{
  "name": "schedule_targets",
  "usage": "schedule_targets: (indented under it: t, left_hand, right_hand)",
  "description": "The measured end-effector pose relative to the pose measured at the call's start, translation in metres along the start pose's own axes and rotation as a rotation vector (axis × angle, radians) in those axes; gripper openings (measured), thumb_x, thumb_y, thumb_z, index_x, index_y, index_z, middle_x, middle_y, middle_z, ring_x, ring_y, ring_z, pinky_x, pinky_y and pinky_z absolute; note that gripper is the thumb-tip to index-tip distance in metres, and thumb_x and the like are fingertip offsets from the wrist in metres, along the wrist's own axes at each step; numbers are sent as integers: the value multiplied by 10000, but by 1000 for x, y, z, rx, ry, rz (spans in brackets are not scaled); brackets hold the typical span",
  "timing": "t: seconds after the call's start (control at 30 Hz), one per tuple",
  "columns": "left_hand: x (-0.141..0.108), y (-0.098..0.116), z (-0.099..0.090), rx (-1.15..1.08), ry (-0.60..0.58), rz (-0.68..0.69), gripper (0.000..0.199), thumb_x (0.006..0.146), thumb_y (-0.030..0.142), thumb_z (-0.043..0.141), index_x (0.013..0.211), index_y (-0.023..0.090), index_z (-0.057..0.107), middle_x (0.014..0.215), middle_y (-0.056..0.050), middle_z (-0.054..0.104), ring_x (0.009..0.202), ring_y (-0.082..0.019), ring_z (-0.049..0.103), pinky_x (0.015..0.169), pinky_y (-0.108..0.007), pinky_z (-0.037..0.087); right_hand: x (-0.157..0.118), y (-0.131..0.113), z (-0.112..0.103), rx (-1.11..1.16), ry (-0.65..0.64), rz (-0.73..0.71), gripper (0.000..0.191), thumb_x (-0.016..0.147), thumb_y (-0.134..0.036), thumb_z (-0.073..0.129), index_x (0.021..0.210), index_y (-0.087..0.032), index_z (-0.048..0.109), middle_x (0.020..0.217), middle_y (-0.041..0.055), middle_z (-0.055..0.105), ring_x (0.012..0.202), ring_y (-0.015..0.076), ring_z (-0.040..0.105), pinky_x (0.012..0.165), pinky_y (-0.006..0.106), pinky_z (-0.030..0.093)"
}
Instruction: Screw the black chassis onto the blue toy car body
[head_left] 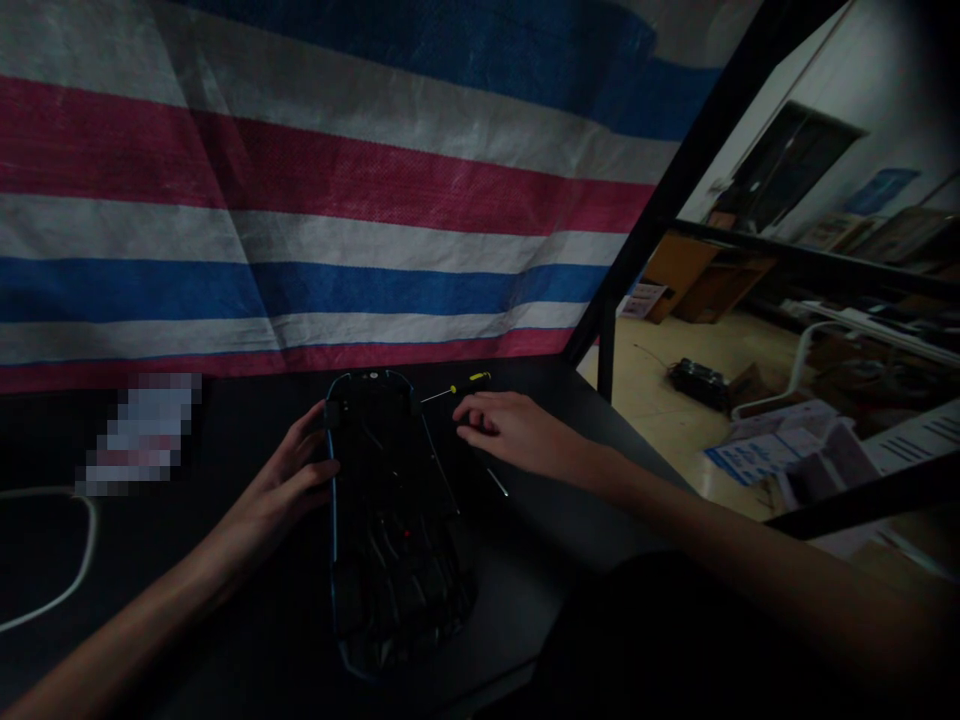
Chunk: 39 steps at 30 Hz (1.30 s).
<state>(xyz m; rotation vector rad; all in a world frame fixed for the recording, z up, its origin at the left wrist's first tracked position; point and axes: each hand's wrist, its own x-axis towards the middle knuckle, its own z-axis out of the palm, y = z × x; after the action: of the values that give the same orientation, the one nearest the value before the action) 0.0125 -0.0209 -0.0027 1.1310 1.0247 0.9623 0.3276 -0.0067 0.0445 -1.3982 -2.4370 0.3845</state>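
Black blue-edged model car (pixel 390 510): belly-up
Left grip (pixel 279 488): part-closed, holding its edge
Right grip (pixel 517 428): half-curled; hold unclear

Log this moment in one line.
left hand: touching blue-edged device | right hand: grip unclear, near yellow-handled screwdriver

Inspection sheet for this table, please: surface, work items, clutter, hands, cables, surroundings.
Surface: black tabletop, dimly lit.
Work items: model car, apparently underside up; yellow-and-black screwdriver past its far right corner; slim metal shaft to its right, other end hidden.
Clutter: pixelated item at left, unidentifiable.
Hands: left hand has fingers against the car's left edge; right hand is right of the car, fingers curled, grip cannot be told.
Cables: white cable, curving at left.
Surroundings: striped tarp behind; dark frame; boxes at right.
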Motion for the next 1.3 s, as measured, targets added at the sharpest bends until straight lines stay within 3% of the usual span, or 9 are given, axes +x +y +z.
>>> schedule_targets:
  t: [0.2, 0.33, 0.47, 0.6, 0.97, 1.3]
  left_hand:
    - [2, 2, 2, -19, -5, -8, 796, 834, 463, 745, 1545, 464, 387, 1662, -22, 402, 1407, -401, 504, 1089, -520, 511]
    - [0, 6, 4, -22, 9, -20, 817, 827, 469, 756, 1550, 451, 375, 1659, -23, 404, 1416, -399, 491, 1093, -523, 506]
    - [-2, 2, 0, -26, -28, 0, 797, 844, 490, 736, 1552, 460, 371, 1679, -15, 366, 1413, -395, 490, 1109, -537, 483]
    - [0, -5, -6, -30, -48, 21, 798, 844, 517, 729, 1553, 475, 366, 1694, -11, 334, 1388, -406, 511, 1075, -550, 506]
    - [1, -4, -3, -28, -30, 15, 804, 812, 526, 755, 1530, 472, 398, 1669, -10, 374, 1382, -401, 512, 1082, -541, 496]
    - [4, -8, -7, -17, -27, 17, 764, 856, 478, 724, 1541, 478, 387, 1676, -7, 370, 1379, -402, 524, 1073, -562, 509]
  right_hand:
    - [6, 12, 25, 17, -42, 59, 325, 906, -241, 647, 1218, -157, 619, 797, 8, 632, 717, 152, 588, 674, 286, 410]
    - [11, 2, 21, 77, 1, 50, 297, 878, -196, 654, 1167, -186, 588, 727, -38, 582, 669, 131, 576, 655, 273, 428]
    - [5, -16, -5, 303, 211, -14, 304, 933, -324, 625, 1167, -232, 455, 827, -34, 596, 712, 121, 620, 662, 254, 505]
    - [-3, -34, -24, 435, 411, -85, 335, 882, -309, 695, 1078, -247, 430, 859, -30, 607, 700, 119, 646, 655, 255, 547]
    - [-7, -41, -22, 231, 453, -163, 332, 891, -277, 685, 1098, -253, 427, 878, -32, 618, 698, 120, 658, 650, 266, 543]
    - [-7, -41, -21, 242, 459, -167, 346, 890, -269, 693, 1104, -252, 421, 894, -24, 623, 719, 123, 668, 661, 265, 551]
